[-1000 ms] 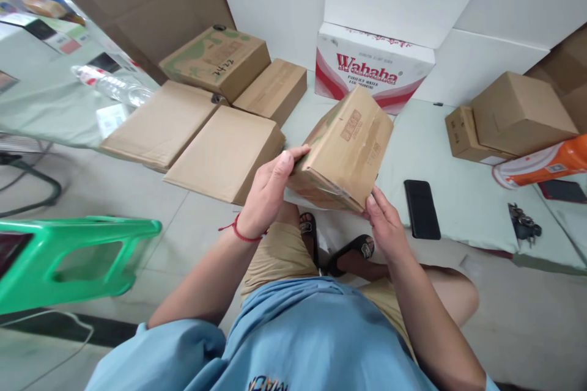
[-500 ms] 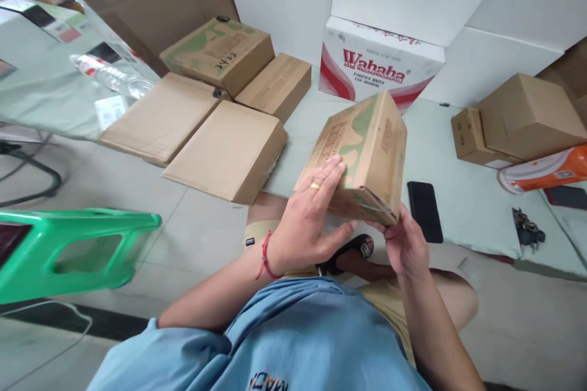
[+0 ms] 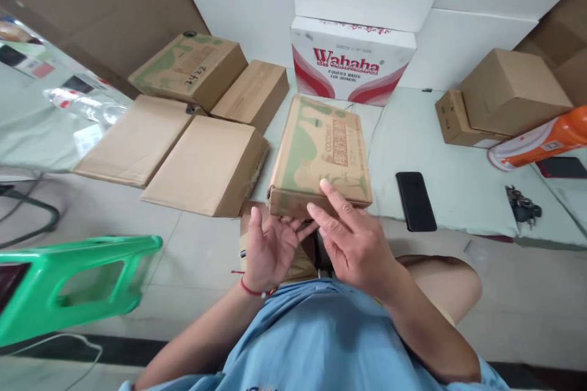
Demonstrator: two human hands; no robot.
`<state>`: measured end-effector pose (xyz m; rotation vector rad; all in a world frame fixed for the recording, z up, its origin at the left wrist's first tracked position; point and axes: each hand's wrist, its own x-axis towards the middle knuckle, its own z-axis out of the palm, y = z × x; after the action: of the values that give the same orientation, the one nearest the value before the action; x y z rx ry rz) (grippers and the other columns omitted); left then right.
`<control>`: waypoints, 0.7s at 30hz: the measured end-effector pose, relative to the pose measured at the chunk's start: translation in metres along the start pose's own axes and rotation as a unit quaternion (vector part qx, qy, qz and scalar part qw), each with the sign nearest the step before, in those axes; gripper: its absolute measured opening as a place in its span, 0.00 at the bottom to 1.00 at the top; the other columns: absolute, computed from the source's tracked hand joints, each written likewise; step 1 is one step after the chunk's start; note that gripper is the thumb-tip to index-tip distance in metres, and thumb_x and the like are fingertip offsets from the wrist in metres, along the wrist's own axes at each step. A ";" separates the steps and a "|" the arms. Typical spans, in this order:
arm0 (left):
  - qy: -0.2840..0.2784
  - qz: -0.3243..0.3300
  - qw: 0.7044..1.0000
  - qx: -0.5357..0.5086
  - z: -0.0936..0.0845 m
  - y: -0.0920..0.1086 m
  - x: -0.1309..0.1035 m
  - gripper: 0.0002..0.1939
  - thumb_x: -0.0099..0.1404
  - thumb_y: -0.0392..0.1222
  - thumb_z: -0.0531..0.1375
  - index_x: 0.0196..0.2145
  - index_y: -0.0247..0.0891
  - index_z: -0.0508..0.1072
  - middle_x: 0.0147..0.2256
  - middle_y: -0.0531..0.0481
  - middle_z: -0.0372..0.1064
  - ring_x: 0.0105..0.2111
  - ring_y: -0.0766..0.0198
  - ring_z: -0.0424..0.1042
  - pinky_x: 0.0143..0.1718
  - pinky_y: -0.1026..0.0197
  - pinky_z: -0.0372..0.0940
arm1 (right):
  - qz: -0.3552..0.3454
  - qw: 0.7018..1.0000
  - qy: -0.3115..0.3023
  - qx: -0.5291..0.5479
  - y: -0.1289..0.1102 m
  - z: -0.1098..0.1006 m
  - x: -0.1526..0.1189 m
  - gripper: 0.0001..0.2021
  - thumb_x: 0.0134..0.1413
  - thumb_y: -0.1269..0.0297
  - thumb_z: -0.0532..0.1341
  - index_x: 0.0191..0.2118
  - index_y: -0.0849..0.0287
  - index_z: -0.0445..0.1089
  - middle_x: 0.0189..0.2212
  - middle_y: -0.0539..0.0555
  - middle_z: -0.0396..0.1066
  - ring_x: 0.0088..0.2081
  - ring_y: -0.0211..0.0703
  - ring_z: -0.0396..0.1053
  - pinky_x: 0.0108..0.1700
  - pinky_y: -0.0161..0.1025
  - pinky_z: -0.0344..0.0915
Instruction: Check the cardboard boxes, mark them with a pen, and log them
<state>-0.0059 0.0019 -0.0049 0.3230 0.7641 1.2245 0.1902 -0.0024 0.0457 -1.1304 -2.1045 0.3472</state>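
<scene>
A cardboard carton with green patches and red-brown printing lies printed face up at the table's front edge, its near side facing me. Below that near side is my left hand, palm up, thumb raised and fingers spread, with some fingertips passing out of sight beneath the carton. My right hand reaches in from the right, fingers stretched out, one fingertip touching the printed top and another at the near edge. Neither hand is closed round the carton. Whether the left fingers bear its weight, I cannot tell.
Several brown cartons sit to the left, beside a plastic bottle. A white Wahaba box stands behind. To the right are a black phone, keys, an orange bottle and more boxes. A green stool stands lower left.
The carton has gone from tilted to lying flatter and turned, its printed face now upward. My left hand has moved from its top to below the near edge; my right hand has come over the top.
</scene>
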 end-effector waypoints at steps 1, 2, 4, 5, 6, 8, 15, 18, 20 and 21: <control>0.005 -0.027 0.999 -0.020 -0.005 -0.002 -0.002 0.34 0.73 0.74 0.58 0.55 0.42 0.81 0.51 0.42 0.83 0.61 0.45 0.79 0.65 0.39 0.73 | -0.010 1.000 -0.009 -0.002 -0.001 0.003 -0.002 0.24 0.73 0.70 0.57 0.69 0.54 0.75 0.76 0.61 0.61 0.56 0.54 0.84 0.54 0.49 0.83; 0.011 -0.045 0.998 -0.034 -0.010 -0.004 -0.003 0.35 0.73 0.75 0.58 0.55 0.41 0.81 0.49 0.42 0.84 0.59 0.45 0.80 0.64 0.39 0.74 | -0.015 1.000 -0.020 0.006 -0.001 0.004 -0.005 0.23 0.73 0.72 0.56 0.67 0.56 0.76 0.75 0.61 0.63 0.55 0.53 0.84 0.53 0.46 0.84; 0.025 -0.061 0.997 -0.049 -0.020 -0.005 -0.003 0.37 0.73 0.76 0.58 0.56 0.40 0.81 0.47 0.42 0.85 0.55 0.45 0.83 0.62 0.39 0.76 | -0.015 0.998 -0.043 0.039 0.000 0.004 -0.012 0.22 0.73 0.74 0.55 0.65 0.58 0.77 0.72 0.61 0.67 0.54 0.50 0.85 0.51 0.42 0.84; 0.031 -0.063 0.996 -0.051 -0.024 -0.005 -0.002 0.38 0.73 0.76 0.57 0.58 0.40 0.80 0.49 0.41 0.85 0.53 0.45 0.83 0.60 0.38 0.77 | -0.009 0.997 -0.054 0.062 0.001 0.004 -0.016 0.22 0.73 0.74 0.56 0.64 0.58 0.78 0.71 0.60 0.69 0.54 0.49 0.85 0.50 0.41 0.85; 0.035 -0.066 0.996 -0.050 -0.028 -0.003 0.000 0.38 0.73 0.76 0.56 0.60 0.40 0.79 0.51 0.40 0.85 0.52 0.45 0.84 0.58 0.38 0.78 | 0.000 0.994 -0.066 0.090 0.001 0.003 -0.021 0.21 0.73 0.74 0.56 0.63 0.57 0.79 0.70 0.59 0.70 0.54 0.47 0.85 0.51 0.40 0.84; 0.041 -0.085 0.995 -0.042 -0.034 0.002 0.006 0.36 0.75 0.72 0.57 0.62 0.41 0.78 0.54 0.39 0.84 0.50 0.44 0.85 0.55 0.36 0.80 | 0.015 0.985 -0.075 0.157 0.001 0.001 -0.029 0.20 0.73 0.74 0.57 0.61 0.55 0.79 0.67 0.57 0.75 0.57 0.45 0.83 0.54 0.39 0.84; 0.055 -0.208 0.975 -0.062 -0.052 0.002 0.019 0.16 0.75 0.49 0.64 0.54 0.37 0.79 0.47 0.38 0.86 0.48 0.43 0.86 0.56 0.33 0.79 | 0.269 0.937 0.155 0.159 0.021 -0.004 -0.047 0.15 0.75 0.58 0.63 0.61 0.51 0.77 0.53 0.57 0.82 0.33 0.38 0.78 0.38 0.38 0.79; 0.065 -0.227 0.969 -0.071 -0.057 -0.014 0.015 0.15 0.75 0.45 0.65 0.56 0.37 0.78 0.48 0.38 0.86 0.49 0.45 0.86 0.57 0.38 0.79 | 0.350 0.915 0.120 0.163 0.040 -0.006 -0.043 0.30 0.71 0.44 0.66 0.69 0.57 0.72 0.56 0.63 0.80 0.28 0.38 0.72 0.31 0.39 0.75; 0.068 -0.220 0.970 -0.074 -0.059 -0.023 0.010 0.16 0.75 0.42 0.65 0.59 0.39 0.78 0.50 0.40 0.86 0.50 0.48 0.86 0.58 0.41 0.80 | 0.368 0.909 0.064 0.186 0.049 -0.008 -0.040 0.32 0.70 0.40 0.65 0.67 0.58 0.74 0.49 0.61 0.82 0.31 0.42 0.75 0.34 0.40 0.76; 0.067 -0.212 0.972 -0.071 -0.060 -0.026 0.007 0.16 0.75 0.40 0.66 0.59 0.39 0.77 0.50 0.41 0.86 0.50 0.49 0.86 0.58 0.43 0.80 | 0.372 0.906 0.050 0.196 0.051 -0.009 -0.041 0.31 0.70 0.40 0.65 0.67 0.58 0.75 0.45 0.59 0.83 0.32 0.44 0.76 0.35 0.40 0.77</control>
<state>-0.0266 -0.0104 -0.0665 -0.0447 0.8071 0.8937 0.2434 -0.0067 0.0062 -1.6102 -1.3456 0.9922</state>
